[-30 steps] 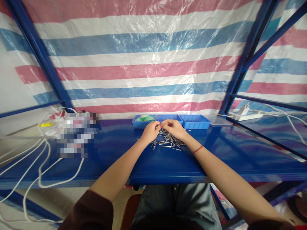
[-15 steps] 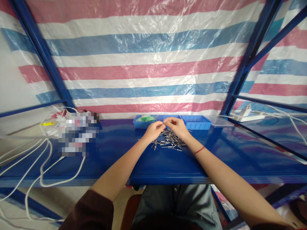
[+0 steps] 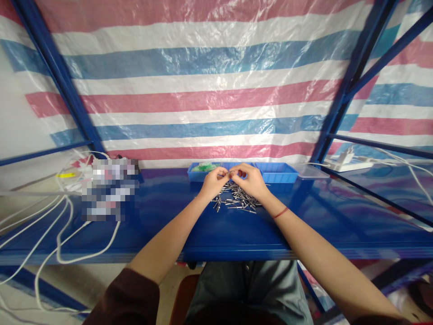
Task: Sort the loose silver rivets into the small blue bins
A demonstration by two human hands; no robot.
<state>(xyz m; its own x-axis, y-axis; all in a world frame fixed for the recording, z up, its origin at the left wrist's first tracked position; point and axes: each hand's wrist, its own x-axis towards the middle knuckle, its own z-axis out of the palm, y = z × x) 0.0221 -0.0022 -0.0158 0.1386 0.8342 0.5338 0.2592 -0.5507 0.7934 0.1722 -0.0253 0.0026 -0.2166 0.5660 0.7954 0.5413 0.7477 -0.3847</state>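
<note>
A loose heap of silvery pop rivets [image 3: 241,196] lies on the blue tabletop [image 3: 162,216]. Over its far side my left hand [image 3: 215,181] and my right hand [image 3: 248,179] meet, fingertips almost touching. Both hands are closed in a pinch. Something small shows between the fingertips, too small to name. Behind my hands stand three blue bins: the left bin [image 3: 194,177] holds green and clear plastic packets [image 3: 203,167], the middle bin [image 3: 237,165] is mostly covered by my hands, and the right bin [image 3: 279,177] shows nothing inside.
A clear plastic lid [image 3: 313,171] lies right of the bins, near a white power strip [image 3: 352,163]. White cables [image 3: 62,225] trail over the left side beside a blurred-out patch. Blue metal posts [image 3: 348,85] frame the table, with a striped plastic sheet [image 3: 216,85] behind.
My hands stay together over the rivets while the fingertips shift slightly and the pinch is rearranged. The view has moved a little. The heap and bins look the same.
</note>
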